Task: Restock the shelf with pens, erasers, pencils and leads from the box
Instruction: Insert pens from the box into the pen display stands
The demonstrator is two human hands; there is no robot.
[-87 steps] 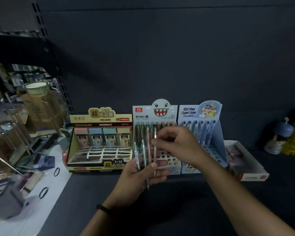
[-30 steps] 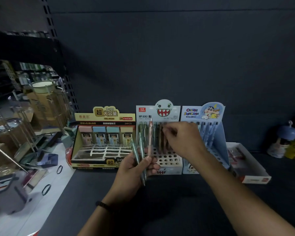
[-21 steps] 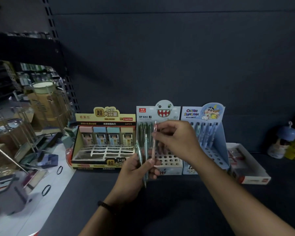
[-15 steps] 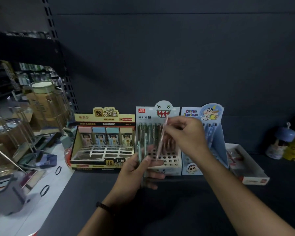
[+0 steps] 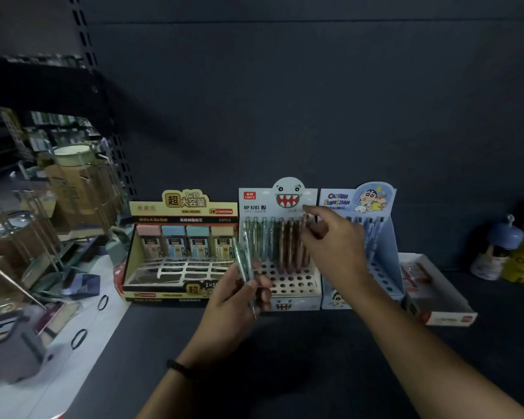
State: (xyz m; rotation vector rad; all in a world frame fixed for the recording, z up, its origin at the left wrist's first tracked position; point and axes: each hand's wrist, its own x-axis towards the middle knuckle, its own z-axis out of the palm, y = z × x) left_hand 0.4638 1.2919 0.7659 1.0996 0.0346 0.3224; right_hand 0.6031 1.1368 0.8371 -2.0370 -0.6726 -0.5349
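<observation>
Nearest us, low in the centre of the frame, our left grip [image 5: 224, 309] is closed round a small bunch of green mechanical pencils [image 5: 243, 261]. They stick up out of the fist and lean to the upper left, above the dark shelf [image 5: 285, 358]. Just beyond them stands the monster-face display stand [image 5: 294, 284], with a perforated front tier and a row of pencils upright at its back. Our right grip [image 5: 333, 246] reaches in from the lower right to the right end of that row. Its fingertips [image 5: 308, 209] touch the top of the last brown pencil [image 5: 300, 255], which stands in the stand; we cannot tell whether they pinch it or only rest there. Left of the stand sits the yellow lead-refill box [image 5: 179, 267], right of it a blue cartoon pen stand [image 5: 381, 237], and further right a white tray [image 5: 442, 309]
</observation>
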